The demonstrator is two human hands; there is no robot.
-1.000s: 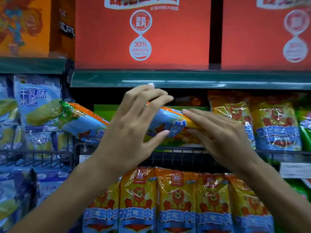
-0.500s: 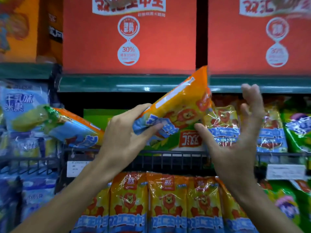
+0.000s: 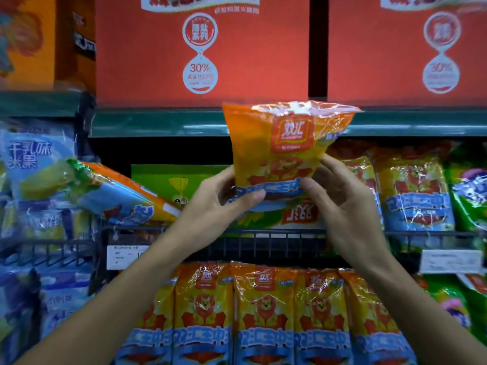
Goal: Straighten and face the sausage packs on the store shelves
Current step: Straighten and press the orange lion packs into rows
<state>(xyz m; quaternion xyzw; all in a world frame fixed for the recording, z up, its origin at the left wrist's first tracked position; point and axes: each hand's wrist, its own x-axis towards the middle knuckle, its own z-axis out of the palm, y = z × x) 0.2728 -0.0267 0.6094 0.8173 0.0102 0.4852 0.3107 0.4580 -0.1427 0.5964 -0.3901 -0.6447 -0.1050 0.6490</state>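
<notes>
Orange plastic sausage pack (image 3: 279, 151) stands upright at frame centre, long axis vertical, my left hand (image 3: 210, 206) and right hand (image 3: 342, 206) pinching its lower corners equally near.

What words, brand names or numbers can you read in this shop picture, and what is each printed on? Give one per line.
"30%": white badge on the red box above the shelf.
"双汇": red logo on the orange sausage pack, held upright by the left hand and right hand.
"牛乳味": blue pack at left.
Price tag on the rail: too small to read.
</notes>
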